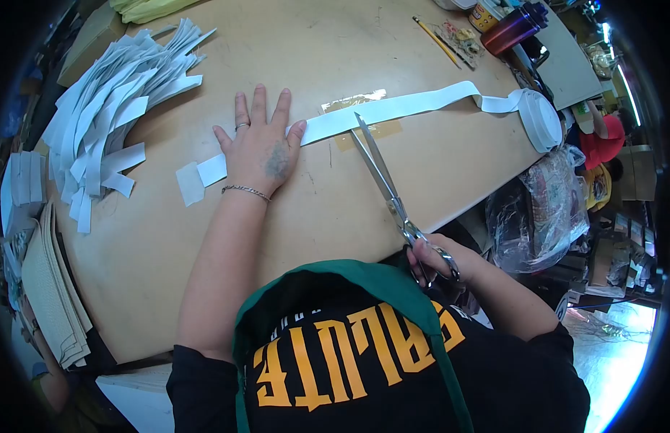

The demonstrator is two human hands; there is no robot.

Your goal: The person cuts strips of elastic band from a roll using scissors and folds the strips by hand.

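Noted lying across the table (313, 238), a long white strip (414, 107). Found flat for most of its length, then twisted and folded near its right end, running from there into a white roll (541, 123). Observed at the left end of the strip, meeting it, a small translucent piece (190, 185).

Found on the left part of the strip, the left hand (259, 153), palm down with fingers spread, thumb at the strip's near side. Noted on that hand a ring (242, 125), and at the wrist a chain bracelet (247, 190). Recorded on the near side of the strip, the right hand (437, 261), curled around the handles of a pair of metal scissors (384, 177). Observed the blades slightly parted and directed at the middle of the strip, one tip over it, the other by its near edge. Cannot tell from this view of any contact between blades and strip.

Found beneath the strip and showing on both sides of it, clear yellowish tape (389, 130). Recorded well to the left of the strip, a large pile of cut strips (107, 108), overlapping and fanned. Noted beyond the strip, toward its right end, a yellow pencil (437, 43) and a purple and red bottle (514, 30).
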